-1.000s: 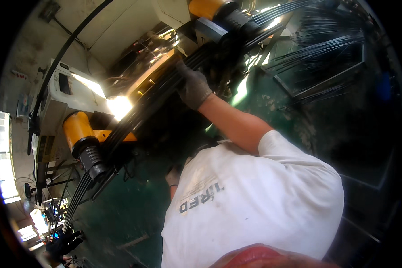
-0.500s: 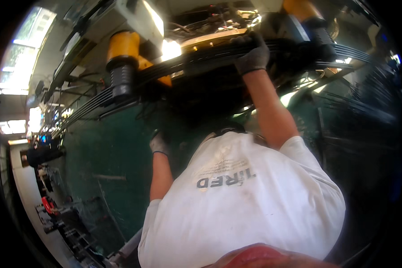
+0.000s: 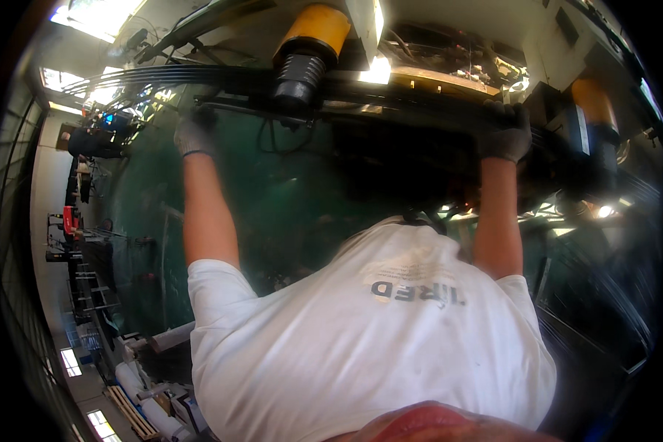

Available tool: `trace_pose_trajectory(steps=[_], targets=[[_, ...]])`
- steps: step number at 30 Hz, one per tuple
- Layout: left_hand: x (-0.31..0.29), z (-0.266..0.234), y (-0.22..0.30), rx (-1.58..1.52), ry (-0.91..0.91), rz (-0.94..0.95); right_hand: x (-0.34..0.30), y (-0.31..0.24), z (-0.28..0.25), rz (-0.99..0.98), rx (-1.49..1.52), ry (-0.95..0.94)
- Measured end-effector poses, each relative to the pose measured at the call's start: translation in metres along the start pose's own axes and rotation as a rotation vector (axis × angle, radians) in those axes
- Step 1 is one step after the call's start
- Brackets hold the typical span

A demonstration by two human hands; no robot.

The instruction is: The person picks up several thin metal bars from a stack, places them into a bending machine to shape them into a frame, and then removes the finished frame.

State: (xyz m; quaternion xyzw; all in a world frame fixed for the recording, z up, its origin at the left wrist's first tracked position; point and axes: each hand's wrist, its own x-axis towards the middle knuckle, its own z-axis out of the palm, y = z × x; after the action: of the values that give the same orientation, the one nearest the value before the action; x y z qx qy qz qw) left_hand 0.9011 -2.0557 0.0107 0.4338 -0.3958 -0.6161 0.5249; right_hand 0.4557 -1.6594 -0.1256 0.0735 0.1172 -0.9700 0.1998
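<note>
Gripping one long bar bundle (image 3: 390,85) running left-right, left hand (image 3: 194,132) and right hand (image 3: 505,134) have fingers clamped, well apart.

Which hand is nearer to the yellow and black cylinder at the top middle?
Left. The gloved left hand grips the long dark bars just left of the cylinder. The gloved right hand holds them farther off, on its right.

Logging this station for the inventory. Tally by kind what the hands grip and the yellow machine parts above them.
Gloved hands: 2, left hand and right hand
Dark bar bundle, gripped by both hands: 1
Yellow cylinders: 2, and
Total: 5
</note>
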Motion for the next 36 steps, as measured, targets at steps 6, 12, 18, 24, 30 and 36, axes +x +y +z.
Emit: trace_pose_trajectory(steps=[6, 12, 18, 24, 30, 36], targets=[[0.043, 0.040, 0.088, 0.320, 0.118, 0.347, -0.002, 0.002, 0.001, 0.016, -0.089, 0.012], [0.022, 0.111, 0.146, 0.800, 0.422, 0.659, 0.010, -0.006, -0.013, 0.068, -0.206, 0.000], [0.003, 0.148, 0.214, 1.352, 0.359, 0.916, 0.056, -0.012, -0.061, 0.103, -0.318, -0.221], [0.006, 0.225, 0.216, 0.084, -0.433, 0.555, 0.038, -0.010, -0.048, -0.127, -0.602, -0.037], [-0.061, 0.274, 0.188, 0.224, -0.771, 0.712, 0.018, -0.017, -0.022, 0.130, -0.085, 0.037], [-0.095, 0.258, 0.184, 0.396, -0.431, 0.851, -0.001, 0.011, -0.001, 0.101, -0.052, -0.020]])
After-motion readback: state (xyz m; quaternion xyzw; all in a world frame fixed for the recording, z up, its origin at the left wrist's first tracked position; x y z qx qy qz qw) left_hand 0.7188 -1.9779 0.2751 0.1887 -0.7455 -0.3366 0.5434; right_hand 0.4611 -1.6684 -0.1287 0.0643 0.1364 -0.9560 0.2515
